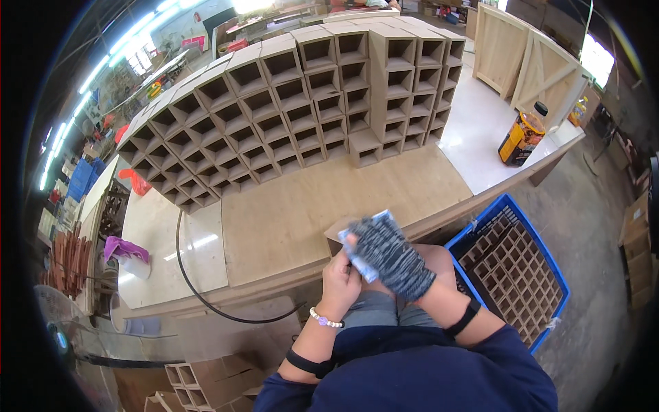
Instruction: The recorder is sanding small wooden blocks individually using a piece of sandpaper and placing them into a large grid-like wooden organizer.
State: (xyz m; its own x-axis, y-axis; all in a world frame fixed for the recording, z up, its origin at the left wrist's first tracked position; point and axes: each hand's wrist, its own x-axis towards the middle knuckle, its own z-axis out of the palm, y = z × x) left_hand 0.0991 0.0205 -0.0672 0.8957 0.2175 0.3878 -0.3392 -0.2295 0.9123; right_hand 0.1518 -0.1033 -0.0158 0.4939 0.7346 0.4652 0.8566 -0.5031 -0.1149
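My left hand point(341, 280), bare with a beaded bracelet at the wrist, is closed at the near edge of the table. It appears to grip a small brown open-ended square box point(336, 229), mostly covered by my other hand. Over that box lies my right hand point(392, 255) in a grey-black knit glove, its fingers bent around a pale blue-and-white flat pad point(362, 266). The pad's exact kind is unclear, and its contact with the box is hidden. Beyond both hands, many similar boxes point(288, 113) stand stacked in rows, open ends facing me.
A blue plastic crate point(506, 200) full of such boxes stands at my right. On the table point(288, 206) are a dark-lidded jar point(522, 141) and a white tub point(139, 266) with purple cloth. A black hose point(185, 268) loops over the front edge. More boxes point(216, 378) lie below left.
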